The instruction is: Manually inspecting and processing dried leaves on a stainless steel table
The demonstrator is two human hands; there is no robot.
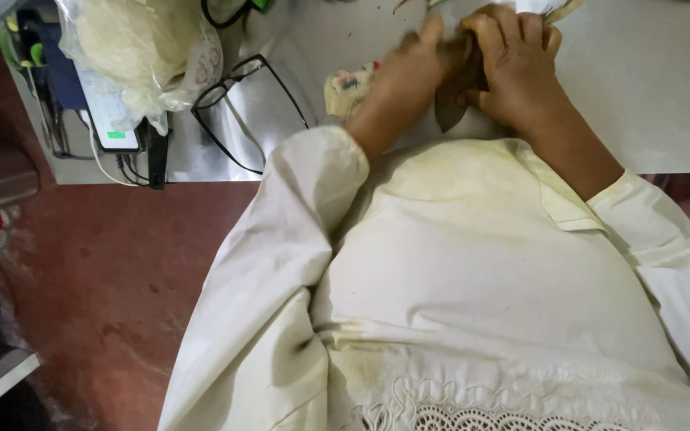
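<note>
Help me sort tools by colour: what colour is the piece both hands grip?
Dark brown piece, held between left hand and right hand; head view.

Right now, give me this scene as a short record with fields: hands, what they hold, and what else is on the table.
left hand: blurred, fingers against a dark brown pointed piece
right hand: curled over the same brown piece
what the piece is: cannot tell
under left hand: small pale printed item, partly hidden
surface: light grey table
left of hands: black-framed eyeglasses
far left: plastic bag of pale stuff, phone with cables beneath it
clothing: cream long sleeves, lace trim
floor: reddish brown
</note>
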